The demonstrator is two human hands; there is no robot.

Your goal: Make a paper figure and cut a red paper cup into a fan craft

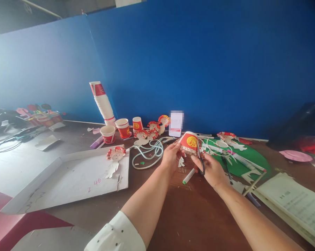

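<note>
My left hand (172, 155) is closed on a red and white paper cup (190, 141) with a yellow round emblem, held upside down above the table. Zigzag cuts or marks show along the cup's lower rim. In my right hand (212, 169) is a pair of dark-handled scissors (202, 166); their blades are up against the cup's right side. How far the blades are apart I cannot tell. Just below the hands lies a white marker with a green tip (189, 176). White paper scraps (181, 161) lie behind it.
A leaning stack of paper cups (103, 103) stands by the blue partition (194, 69). Cut cup figures (147, 132), a coiled pale cable (147, 155) and a phone-like white screen (175, 123) are nearby. Left is a white tray (76, 177); right are a green disc (256, 162) and a booklet (293, 198).
</note>
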